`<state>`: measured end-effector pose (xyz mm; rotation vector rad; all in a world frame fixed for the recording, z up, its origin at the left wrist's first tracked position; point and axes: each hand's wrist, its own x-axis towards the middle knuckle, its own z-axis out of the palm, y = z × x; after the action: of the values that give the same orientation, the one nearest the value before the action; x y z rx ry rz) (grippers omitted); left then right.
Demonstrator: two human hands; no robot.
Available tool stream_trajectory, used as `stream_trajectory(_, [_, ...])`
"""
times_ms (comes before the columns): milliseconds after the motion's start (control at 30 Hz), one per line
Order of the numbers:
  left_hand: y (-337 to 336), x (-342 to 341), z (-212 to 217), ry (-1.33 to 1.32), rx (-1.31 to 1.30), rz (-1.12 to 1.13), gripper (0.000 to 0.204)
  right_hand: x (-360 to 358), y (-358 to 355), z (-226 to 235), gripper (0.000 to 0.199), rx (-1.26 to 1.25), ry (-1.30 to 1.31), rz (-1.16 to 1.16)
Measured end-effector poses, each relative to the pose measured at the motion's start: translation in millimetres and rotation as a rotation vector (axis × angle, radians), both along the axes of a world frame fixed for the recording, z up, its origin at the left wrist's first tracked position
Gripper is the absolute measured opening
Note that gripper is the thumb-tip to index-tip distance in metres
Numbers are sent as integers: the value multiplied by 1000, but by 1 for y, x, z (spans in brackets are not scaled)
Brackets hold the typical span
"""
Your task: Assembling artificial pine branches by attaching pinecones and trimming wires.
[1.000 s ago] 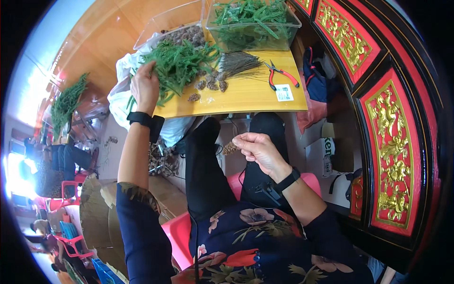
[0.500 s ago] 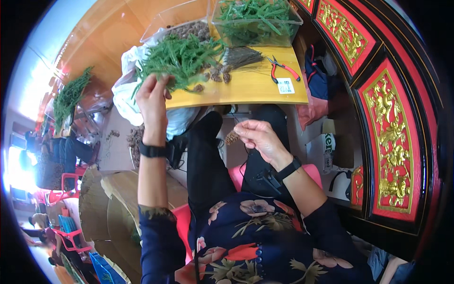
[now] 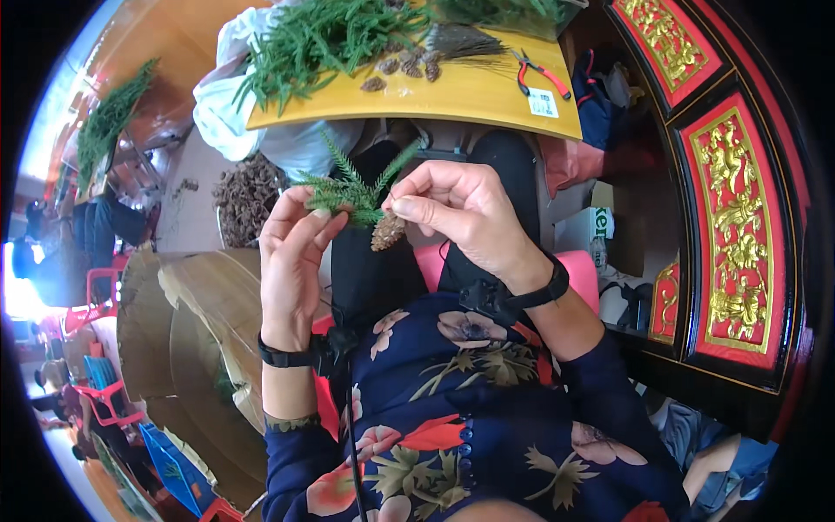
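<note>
My left hand (image 3: pixel 294 261) and my right hand (image 3: pixel 457 213) meet in front of my chest, above my lap. Between their fingertips is a small green evergreen sprig (image 3: pixel 352 183) with a brown pine cone (image 3: pixel 388 232) hanging just under it. The left hand's fingers pinch the sprig's left side. The right hand's thumb and forefinger grip it at the cone's top. Both wrists wear black bands.
A yellow board (image 3: pixel 452 91) lies ahead with a heap of green sprigs (image 3: pixel 317 39), loose pine cones (image 3: pixel 396 68), a dark needle bundle (image 3: pixel 461 39) and red-handled pliers (image 3: pixel 537 71). A pile of cones (image 3: pixel 248 191) lies on the floor at left. Red and gold panels (image 3: pixel 735 235) stand at right.
My left hand left the green heap on the board and came back to my lap with a sprig. It now meets the right hand, which holds the cone.
</note>
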<state>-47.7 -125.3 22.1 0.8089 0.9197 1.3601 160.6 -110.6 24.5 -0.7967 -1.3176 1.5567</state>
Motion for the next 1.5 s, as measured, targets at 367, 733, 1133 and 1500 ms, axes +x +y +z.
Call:
stream_trajectory(367, [-32, -15, -6, 123, 18, 108, 14, -51, -28, 10, 8, 353, -325, -53])
stream_trajectory(733, [-44, -5, -18, 329, 245, 305, 24, -57, -29, -1, 5, 439, -592, -232])
stream_trajectory(1133, [-44, -11, -19, 36, 26, 87, 28, -55, -29, -7, 6, 428, -562, -252])
stream_trajectory(1500, [-40, -18, -29, -102, -133, 13, 23, -48, -28, -7, 6, 496, -532, -237])
